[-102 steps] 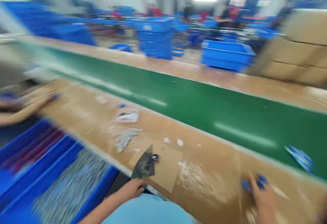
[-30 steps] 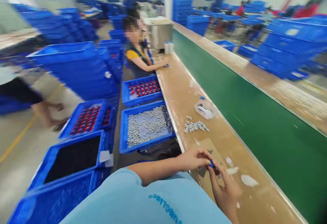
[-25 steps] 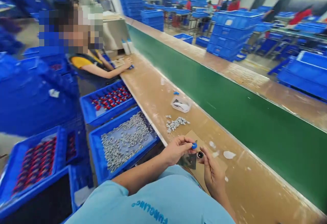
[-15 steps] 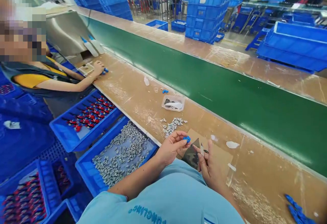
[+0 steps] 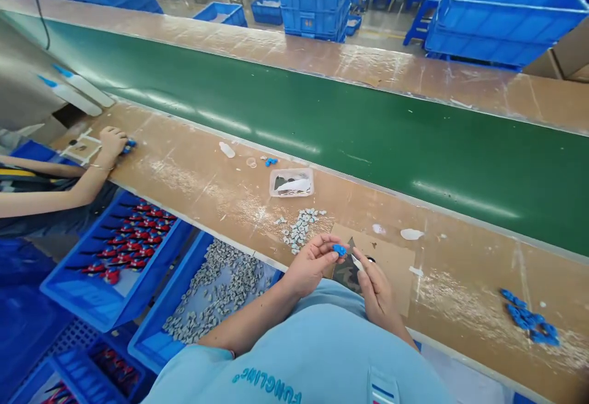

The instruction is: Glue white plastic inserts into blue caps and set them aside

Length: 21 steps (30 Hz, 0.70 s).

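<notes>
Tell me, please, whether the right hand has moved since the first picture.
Yes: the right hand has moved left along the bench, from well right of the cardboard sheet to its near edge.

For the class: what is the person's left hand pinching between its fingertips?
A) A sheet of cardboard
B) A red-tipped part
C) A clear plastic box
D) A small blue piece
D: the left hand pinches a small blue piece between its thumb and fingertips.
</notes>
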Motion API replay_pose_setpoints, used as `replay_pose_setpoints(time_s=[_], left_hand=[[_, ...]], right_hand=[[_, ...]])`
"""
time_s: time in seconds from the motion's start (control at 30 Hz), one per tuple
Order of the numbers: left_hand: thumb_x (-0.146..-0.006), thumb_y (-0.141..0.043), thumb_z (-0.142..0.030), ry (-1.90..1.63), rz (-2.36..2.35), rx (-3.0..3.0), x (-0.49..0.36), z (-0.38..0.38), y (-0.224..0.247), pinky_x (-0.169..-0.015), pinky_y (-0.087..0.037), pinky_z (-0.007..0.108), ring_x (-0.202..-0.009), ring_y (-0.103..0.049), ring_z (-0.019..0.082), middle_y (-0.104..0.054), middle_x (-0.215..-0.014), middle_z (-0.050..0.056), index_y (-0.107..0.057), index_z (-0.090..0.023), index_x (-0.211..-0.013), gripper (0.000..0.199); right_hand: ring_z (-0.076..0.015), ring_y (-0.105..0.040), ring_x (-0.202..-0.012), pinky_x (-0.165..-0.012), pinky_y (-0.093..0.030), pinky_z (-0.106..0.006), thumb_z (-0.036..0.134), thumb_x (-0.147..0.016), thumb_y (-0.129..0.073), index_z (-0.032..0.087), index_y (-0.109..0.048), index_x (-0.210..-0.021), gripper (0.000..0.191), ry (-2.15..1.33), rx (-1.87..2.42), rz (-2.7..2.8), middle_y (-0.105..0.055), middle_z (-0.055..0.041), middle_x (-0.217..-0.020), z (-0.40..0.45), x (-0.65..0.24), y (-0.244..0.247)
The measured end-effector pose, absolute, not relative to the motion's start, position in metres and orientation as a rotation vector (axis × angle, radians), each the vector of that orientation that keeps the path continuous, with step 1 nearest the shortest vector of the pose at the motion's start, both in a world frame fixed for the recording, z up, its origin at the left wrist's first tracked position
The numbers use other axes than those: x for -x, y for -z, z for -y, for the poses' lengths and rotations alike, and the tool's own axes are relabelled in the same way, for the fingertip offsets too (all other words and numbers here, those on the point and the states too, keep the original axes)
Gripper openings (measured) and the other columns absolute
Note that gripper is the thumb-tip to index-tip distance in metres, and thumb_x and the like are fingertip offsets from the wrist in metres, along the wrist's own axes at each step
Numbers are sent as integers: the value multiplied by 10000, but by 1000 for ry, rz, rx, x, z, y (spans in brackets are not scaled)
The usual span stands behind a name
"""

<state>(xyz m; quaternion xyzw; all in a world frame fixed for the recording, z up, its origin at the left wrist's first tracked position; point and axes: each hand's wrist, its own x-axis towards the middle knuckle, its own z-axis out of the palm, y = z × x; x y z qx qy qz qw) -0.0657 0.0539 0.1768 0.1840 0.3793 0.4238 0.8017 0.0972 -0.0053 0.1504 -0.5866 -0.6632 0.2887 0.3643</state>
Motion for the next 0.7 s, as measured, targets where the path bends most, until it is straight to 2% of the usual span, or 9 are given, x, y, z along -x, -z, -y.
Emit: replay_pose_setpoints(time_s=[0.13,0.3,0.5,0.7], left_hand=[[-616,-831,-275,-900,-818,-441,62,-55,-174,-775,-474,254,-804,-617,125,-708,-845,42,-675,-160,-838,295],[-615,-834,-275,-906,-817,-375,61,-52,-174,-755,-478,226,-779,-615,105,-691,-819,17,-696,-169,-855,297],[-611,-840,-244,-880,-813,-289,61,-46,-175,-742,-474,203,-749,-612,82,-685,-823,15,-706,-163,-886,317],[-626,-825,-231,-923,-867,-283,60,-39,-171,-821,-472,246,-805,-628,111,-705,-867,32,-723,-163,-897,298]], right_hand=[[-174,-645,-794,-678,-521,-278,340,-988,-340,226,-603,-1209,362,-728,1550,1639,-695,-68,-952,4,-98,-149],[-179,-639,-780,-664,-520,-280,331,-972,-394,199,-646,-1041,292,-665,1513,1633,-689,-67,-862,-4,-99,-156],[-153,-595,-674,-606,-508,-265,292,-968,-406,221,-663,-1078,288,-687,1404,1706,-644,-45,-777,-10,-97,-158],[-125,-524,-579,-527,-476,-232,249,-960,-417,226,-651,-1174,318,-659,1329,1790,-519,-9,-666,-12,-100,-158]])
